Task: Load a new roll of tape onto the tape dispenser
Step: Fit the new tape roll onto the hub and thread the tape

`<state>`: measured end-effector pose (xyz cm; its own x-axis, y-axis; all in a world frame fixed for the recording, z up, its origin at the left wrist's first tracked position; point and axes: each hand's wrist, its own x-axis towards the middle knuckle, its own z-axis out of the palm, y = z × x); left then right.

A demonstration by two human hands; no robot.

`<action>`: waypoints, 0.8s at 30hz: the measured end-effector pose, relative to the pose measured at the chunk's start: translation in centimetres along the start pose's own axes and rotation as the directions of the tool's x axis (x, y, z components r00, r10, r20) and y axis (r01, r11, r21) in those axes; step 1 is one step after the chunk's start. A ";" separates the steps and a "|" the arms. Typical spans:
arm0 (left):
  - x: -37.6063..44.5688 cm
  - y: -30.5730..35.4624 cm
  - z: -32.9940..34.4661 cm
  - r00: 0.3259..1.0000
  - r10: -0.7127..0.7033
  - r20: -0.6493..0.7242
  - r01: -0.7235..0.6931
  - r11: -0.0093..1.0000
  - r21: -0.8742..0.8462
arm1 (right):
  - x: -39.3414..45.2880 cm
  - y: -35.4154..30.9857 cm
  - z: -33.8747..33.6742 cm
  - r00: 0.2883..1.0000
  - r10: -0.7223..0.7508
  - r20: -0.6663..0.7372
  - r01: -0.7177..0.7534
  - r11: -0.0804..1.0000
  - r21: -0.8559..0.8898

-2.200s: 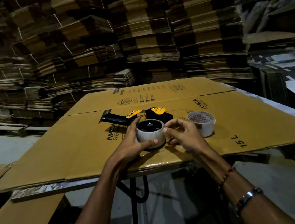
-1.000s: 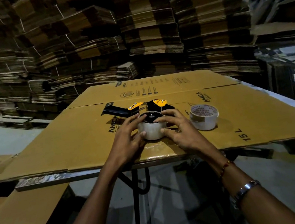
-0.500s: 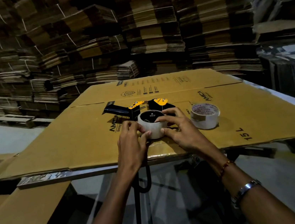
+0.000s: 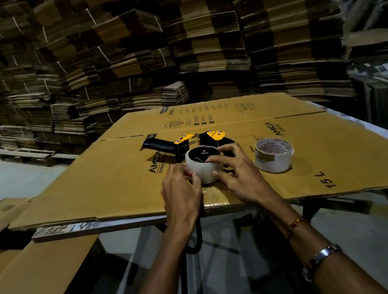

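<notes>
Two hands work at one roll of tape (image 4: 204, 167) that sits on the hub of the tape dispenser (image 4: 188, 145), which lies flat on a flattened cardboard box (image 4: 119, 180) spread over the table (image 4: 66, 229). The left hand (image 4: 181, 192) is at the roll's near left side, its fingertips pinched against the outer wrap; in this dim light it is hard to say whether they hold a loose tape end or only press the surface. The right hand (image 4: 238, 178) grips the roll from the right, its forefinger hooked over the rim into the dark core and its other fingers curled round the outer wall.

The dispenser's black handle (image 4: 158, 145) points away to the left, beyond the left hand, and its yellow plates show just behind the roll.

A second roll of tape (image 4: 273, 157) stands flat on the cardboard just to the right of the right hand, apart from it and untouched; its cardboard core is open and holds nothing visible.

The right wrist carries a metal bracelet (image 4: 321, 259) and a thin red thread (image 4: 295, 226). Stacks of flattened cartons (image 4: 200, 48) fill the background.
</notes>
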<state>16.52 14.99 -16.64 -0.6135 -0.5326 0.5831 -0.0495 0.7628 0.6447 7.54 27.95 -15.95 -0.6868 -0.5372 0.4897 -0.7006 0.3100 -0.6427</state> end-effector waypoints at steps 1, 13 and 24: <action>-0.1 0.2 0.1 1.000 -0.018 -0.016 0.018 1.000 0.008 | 0.0 0.0 0.1 1.000 0.004 -0.004 -0.004 1.000 -0.013; -0.8 1.6 1.7 0.985 -0.096 -0.145 0.121 0.976 0.179 | 0.0 0.3 0.7 0.997 -0.050 -0.050 0.045 0.994 -0.098; 1.6 -0.4 -0.1 0.996 0.026 0.086 -0.033 0.995 0.090 | 0.4 0.7 0.4 1.000 -0.008 -0.020 0.008 1.000 -0.017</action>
<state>15.64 13.84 -15.92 -0.6798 -0.4796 0.5549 -0.1000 0.8101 0.5777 6.84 27.59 -16.43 -0.6847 -0.5241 0.5065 -0.7093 0.3192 -0.6285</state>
